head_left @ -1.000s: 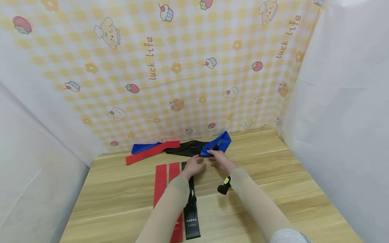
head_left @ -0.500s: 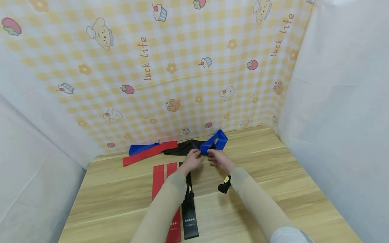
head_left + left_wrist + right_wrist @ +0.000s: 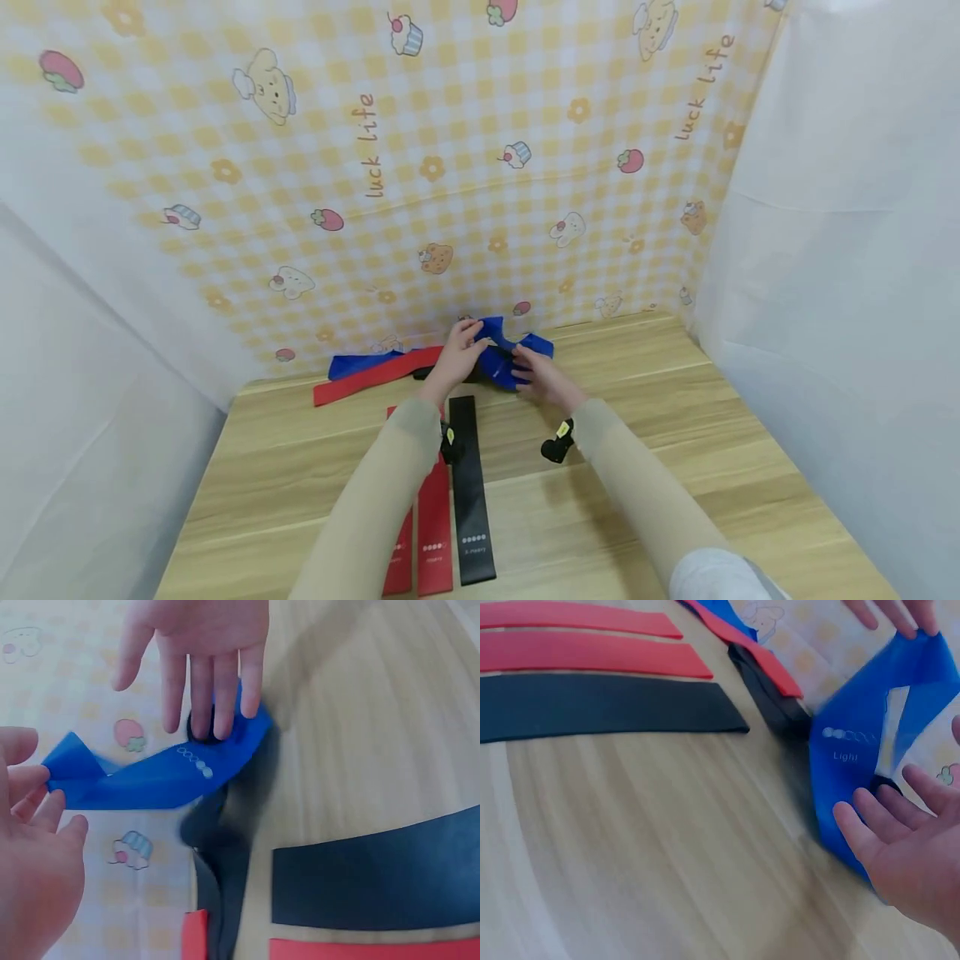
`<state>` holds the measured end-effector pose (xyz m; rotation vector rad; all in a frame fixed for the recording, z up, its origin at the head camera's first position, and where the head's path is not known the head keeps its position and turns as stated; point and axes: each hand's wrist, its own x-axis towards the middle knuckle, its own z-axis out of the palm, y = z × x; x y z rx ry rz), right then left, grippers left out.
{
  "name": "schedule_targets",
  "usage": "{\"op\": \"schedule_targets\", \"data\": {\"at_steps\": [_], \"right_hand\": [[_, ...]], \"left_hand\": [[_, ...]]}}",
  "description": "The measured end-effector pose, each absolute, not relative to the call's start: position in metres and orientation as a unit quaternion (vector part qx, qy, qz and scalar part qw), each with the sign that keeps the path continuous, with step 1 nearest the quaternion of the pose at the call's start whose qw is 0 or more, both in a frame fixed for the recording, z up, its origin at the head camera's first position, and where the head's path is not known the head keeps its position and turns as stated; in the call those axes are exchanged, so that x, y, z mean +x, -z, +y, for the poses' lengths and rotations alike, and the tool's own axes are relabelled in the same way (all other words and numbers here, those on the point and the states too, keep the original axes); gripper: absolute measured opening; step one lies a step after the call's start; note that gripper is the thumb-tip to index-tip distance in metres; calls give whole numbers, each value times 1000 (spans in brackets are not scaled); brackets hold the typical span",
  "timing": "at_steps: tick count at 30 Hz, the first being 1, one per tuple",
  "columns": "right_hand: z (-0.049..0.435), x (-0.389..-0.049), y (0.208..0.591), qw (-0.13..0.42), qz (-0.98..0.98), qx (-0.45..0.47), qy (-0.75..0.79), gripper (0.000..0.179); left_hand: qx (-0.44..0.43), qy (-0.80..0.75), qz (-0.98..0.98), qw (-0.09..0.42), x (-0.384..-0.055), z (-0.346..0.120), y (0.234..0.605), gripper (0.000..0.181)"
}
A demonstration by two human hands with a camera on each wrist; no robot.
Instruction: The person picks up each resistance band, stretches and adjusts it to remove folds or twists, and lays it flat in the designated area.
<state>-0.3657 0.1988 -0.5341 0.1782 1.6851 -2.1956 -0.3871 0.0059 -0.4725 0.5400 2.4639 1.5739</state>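
Observation:
My left hand [image 3: 455, 360] pinches one end of a blue resistance band [image 3: 497, 368] and holds it raised off the table at the back. In the right wrist view the loop [image 3: 846, 784] is printed "Light". My right hand [image 3: 546, 379] is at the band's other end with its fingers extended; in the left wrist view these fingers lie over the blue band [image 3: 142, 780]. Whether they press on it I cannot tell. Beneath the blue loop lies a crumpled black band [image 3: 225, 859], partly hidden in the head view.
A flat black band [image 3: 471, 492] and two flat red bands [image 3: 435, 525] lie side by side toward the front. Another red band [image 3: 375, 377] overlaps a second blue band [image 3: 358, 364] at the back left. A checked cloth [image 3: 427, 208] hangs behind the table [image 3: 660, 433].
My left hand has moved up and back and now holds the blue band's end, pulling it left and lifting it. The right hand has stayed nearly in place. The flat black band shows more.

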Motion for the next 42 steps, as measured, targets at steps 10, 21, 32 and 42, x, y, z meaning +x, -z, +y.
{"op": "schedule_targets", "data": {"at_steps": [10,21,32,42], "right_hand": [[188,-377,519,169,594,42,786,68],[188,-375,509,129,539,60,830,79],[206,-376,494,112,476,83,868,77],[227,-380,471,89,466,67,878,80]], "left_hand": [[208,-563,796,71,-384,-3,446,45],[267,-580,766,76,-356,7,419,40],[295,-566,766,74,-332,-5,400,41],[289,-567,770,49,-328,-22,408,42]]}}
